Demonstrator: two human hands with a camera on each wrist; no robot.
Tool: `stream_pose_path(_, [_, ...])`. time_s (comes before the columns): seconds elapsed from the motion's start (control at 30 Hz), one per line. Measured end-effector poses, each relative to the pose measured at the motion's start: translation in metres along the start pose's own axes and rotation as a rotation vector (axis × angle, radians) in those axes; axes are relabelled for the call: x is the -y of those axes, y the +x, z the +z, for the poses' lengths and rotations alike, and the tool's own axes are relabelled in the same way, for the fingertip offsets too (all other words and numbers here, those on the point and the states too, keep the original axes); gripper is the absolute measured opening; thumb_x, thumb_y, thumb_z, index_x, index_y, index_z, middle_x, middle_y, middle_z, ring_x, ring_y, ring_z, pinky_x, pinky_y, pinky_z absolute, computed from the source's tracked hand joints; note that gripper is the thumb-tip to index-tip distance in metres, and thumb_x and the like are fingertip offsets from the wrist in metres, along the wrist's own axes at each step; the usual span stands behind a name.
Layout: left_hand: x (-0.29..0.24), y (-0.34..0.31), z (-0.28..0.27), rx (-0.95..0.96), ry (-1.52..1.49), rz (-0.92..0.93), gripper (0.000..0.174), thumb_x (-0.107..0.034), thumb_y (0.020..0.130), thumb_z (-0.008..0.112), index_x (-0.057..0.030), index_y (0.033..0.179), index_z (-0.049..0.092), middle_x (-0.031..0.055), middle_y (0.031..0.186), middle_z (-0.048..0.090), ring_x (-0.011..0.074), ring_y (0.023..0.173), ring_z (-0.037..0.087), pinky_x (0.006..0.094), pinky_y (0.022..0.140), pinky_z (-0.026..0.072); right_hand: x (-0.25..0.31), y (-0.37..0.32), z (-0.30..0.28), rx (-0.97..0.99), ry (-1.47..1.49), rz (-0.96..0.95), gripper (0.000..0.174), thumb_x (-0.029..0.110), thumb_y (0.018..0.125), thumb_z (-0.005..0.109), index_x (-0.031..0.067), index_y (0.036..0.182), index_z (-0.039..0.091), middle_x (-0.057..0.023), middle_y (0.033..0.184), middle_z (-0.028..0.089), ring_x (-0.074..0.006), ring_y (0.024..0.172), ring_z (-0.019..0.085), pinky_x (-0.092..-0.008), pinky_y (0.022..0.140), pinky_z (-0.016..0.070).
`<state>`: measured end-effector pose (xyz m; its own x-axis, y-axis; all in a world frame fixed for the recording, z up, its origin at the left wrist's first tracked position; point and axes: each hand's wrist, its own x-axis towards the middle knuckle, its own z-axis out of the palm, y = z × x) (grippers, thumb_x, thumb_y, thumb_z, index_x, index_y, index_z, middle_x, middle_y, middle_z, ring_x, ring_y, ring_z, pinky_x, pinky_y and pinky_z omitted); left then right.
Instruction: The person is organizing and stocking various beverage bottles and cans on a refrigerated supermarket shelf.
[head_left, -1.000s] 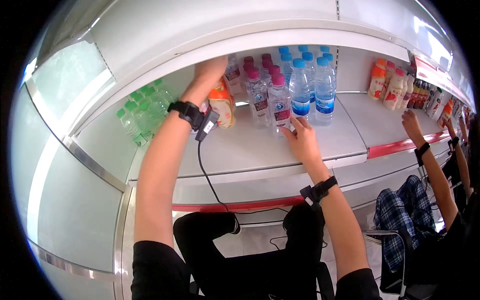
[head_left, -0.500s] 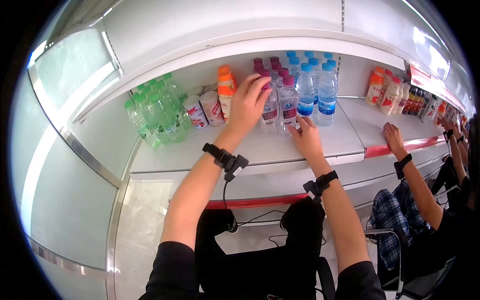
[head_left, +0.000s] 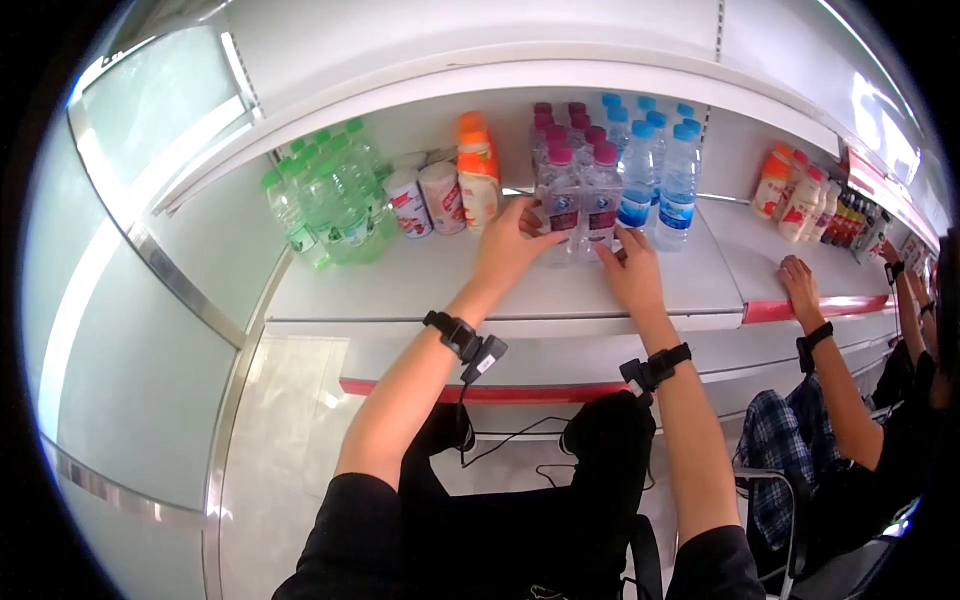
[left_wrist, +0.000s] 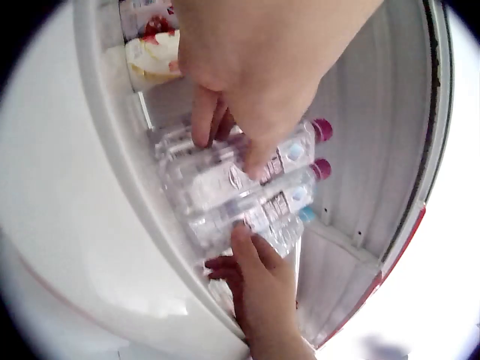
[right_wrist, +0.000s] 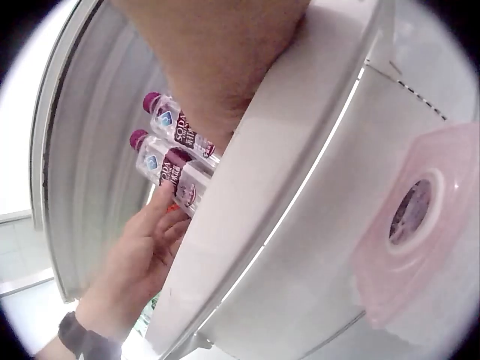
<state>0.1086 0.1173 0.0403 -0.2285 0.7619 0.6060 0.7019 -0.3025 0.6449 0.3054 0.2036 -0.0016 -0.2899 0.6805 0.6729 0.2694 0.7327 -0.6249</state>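
Two clear soda-water bottles with magenta caps stand upright side by side at the front of their group, between my hands. My left hand (head_left: 508, 250) is at the left bottle (head_left: 562, 188), thumb across its front and fingers along its left side. In the right wrist view, the left thumb lies against a dark "SODA" label (right_wrist: 171, 166). My right hand (head_left: 634, 280) rests by the lower right side of the right bottle (head_left: 602, 186), fingers loosely bent. Both hands also show in the left wrist view, the right hand (left_wrist: 268, 292) below the bottles.
Blue-capped water bottles (head_left: 678, 180) stand close on the right. To the left are an orange-capped bottle (head_left: 478, 165), white-and-red cans (head_left: 442, 195) and green bottles (head_left: 340, 205). An upper shelf (head_left: 480, 85) overhangs them. Another person's hand (head_left: 800, 285) rests on the neighbouring shelf.
My left hand has come out from the back left of the shelf, passed over the magenta caps, and lowered to the left bottle's side. The right hand has stayed beside the right bottle.
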Motion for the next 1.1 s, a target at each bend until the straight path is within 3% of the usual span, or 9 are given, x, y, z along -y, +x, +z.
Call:
stream_pose_path(0.13, [0.032,0.012,-0.020,-0.124,-0.082,-0.111,0.051,-0.031,0.084,0.073,0.0011,0.120,0.056,0.0165,0.094,0.068,0.0296,0.089,0.068,0.0406,0.077,0.0529,-0.003,0.005,-0.002,0.016,-0.056,-0.030,0.046,0.019,0.086,0.073,-0.0079,0.121,0.061,-0.0199,0.107,0.063,-0.0265,0.067,0.065,-0.0359,0.062,0.0527])
stream_pose_path(0.2, [0.042,0.010,-0.030,-0.551,0.043,-0.087,0.046,-0.029,0.088,0.067,0.0043,0.117,0.056,0.0197,0.099,0.067,0.0365,0.093,0.067,0.0439,0.081,0.0524,-0.003,0.002,-0.001,0.008,-0.032,-0.046,0.046,0.020,0.086,0.073,-0.0083,0.121,0.061,-0.0192,0.105,0.064,-0.0260,0.067,0.065,-0.0355,0.062,0.0524])
stream_pose_path(0.23, [0.044,0.012,-0.029,-0.551,0.042,-0.087,0.046,-0.029,0.088,0.067,0.0043,0.117,0.056,0.0197,0.099,0.067,0.0365,0.093,0.067,0.0439,0.081,0.0524,-0.003,0.003,-0.002,0.008,-0.032,-0.046,0.046,0.020,0.086,0.073,-0.0083,0.121,0.061,-0.0192,0.105,0.064,-0.0260,0.067,0.065,-0.0355,0.062,0.0524])
stream_pose_path(0.3, [0.049,0.007,-0.028,-0.148,0.466,-0.359,0.044,-0.024,0.086,0.067,0.0062,0.115,0.055,0.0255,0.108,0.066,0.0420,0.099,0.065,0.0472,0.086,0.0514,0.000,0.001,-0.002,0.009,-0.047,-0.020,0.046,0.019,0.085,0.074,-0.0088,0.120,0.061,-0.0188,0.104,0.064,-0.0258,0.066,0.065,-0.0353,0.061,0.0523])
stream_pose_path(0.43, [0.072,0.013,-0.028,-0.211,0.245,-0.294,0.045,-0.022,0.083,0.071,0.0061,0.114,0.055,0.0283,0.107,0.066,0.0415,0.101,0.065,0.0475,0.086,0.0520,-0.005,0.001,-0.001,0.004,-0.057,-0.041,0.046,0.018,0.085,0.073,-0.0084,0.120,0.061,-0.0189,0.104,0.064,-0.0258,0.066,0.065,-0.0351,0.061,0.0523])
stream_pose_path(0.5, [0.070,0.021,-0.031,-0.030,0.189,-0.231,0.043,-0.018,0.081,0.071,0.0052,0.113,0.055,0.0286,0.100,0.068,0.0406,0.099,0.066,0.0480,0.086,0.0521,-0.005,0.002,0.001,-0.003,-0.051,-0.030,0.045,0.018,0.086,0.073,-0.0073,0.121,0.061,-0.0190,0.104,0.064,-0.0255,0.067,0.065,-0.0351,0.061,0.0522])
stream_pose_path(0.7, [0.073,0.054,-0.005,-0.092,0.378,-0.204,0.034,-0.017,0.079,0.073,0.0034,0.100,0.056,0.0263,0.094,0.068,0.0433,0.090,0.066,0.0495,0.078,0.0523,-0.005,0.001,-0.001,-0.008,-0.053,-0.064,0.043,0.019,0.087,0.072,-0.0072,0.119,0.062,-0.0194,0.105,0.064,-0.0263,0.066,0.065,-0.0350,0.060,0.0521])
stream_pose_path(0.93, [0.075,0.071,0.022,-0.082,0.334,-0.194,0.030,-0.010,0.084,0.065,0.0017,0.110,0.054,0.0283,0.109,0.064,0.0432,0.105,0.061,0.0498,0.088,0.0486,-0.005,0.003,-0.002,-0.001,-0.020,-0.037,0.041,0.018,0.088,0.071,-0.0070,0.120,0.061,-0.0212,0.106,0.063,-0.0267,0.066,0.066,-0.0355,0.060,0.0526])
stream_pose_path(1.1, [0.092,0.063,0.023,0.050,0.265,-0.168,0.027,-0.008,0.086,0.062,0.0020,0.110,0.055,0.0224,0.105,0.068,0.0395,0.103,0.063,0.0458,0.088,0.0485,0.004,0.001,-0.004,0.039,-0.029,0.009,0.040,0.017,0.087,0.071,-0.0071,0.118,0.062,-0.0214,0.108,0.064,-0.0263,0.067,0.066,-0.0353,0.060,0.0526])
